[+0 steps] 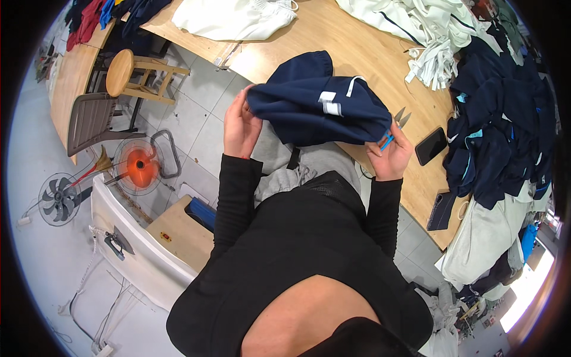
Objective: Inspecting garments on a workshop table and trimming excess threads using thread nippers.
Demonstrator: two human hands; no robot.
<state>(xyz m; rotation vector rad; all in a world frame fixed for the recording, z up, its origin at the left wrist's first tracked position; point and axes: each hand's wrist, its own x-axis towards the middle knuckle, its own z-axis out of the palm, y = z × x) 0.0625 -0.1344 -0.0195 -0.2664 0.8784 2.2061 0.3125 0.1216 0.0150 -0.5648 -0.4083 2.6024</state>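
Observation:
A navy blue garment [297, 113] is stretched between my two hands, above my lap and the near edge of the table. White labels [331, 103] and a small white loop [352, 85] show on its upper side. My left hand [242, 125] grips its left end, thumb and fingers closed on the cloth. At the right end, my right hand [394, 156] pinches the fabric and also holds a pair of scissors [402, 117]. Their open blades point away from me, and a blue handle shows between my fingers. The garment's exact kind cannot be made out.
On the wooden table [357, 47] lie a black phone [431, 146], a dark pouch-like piece [441, 210], white clothes [235, 18] and a navy clothing pile [493, 131]. Left are a stool [121, 72], a chair [92, 124], fans [140, 164] and an iron [116, 244] on a white board.

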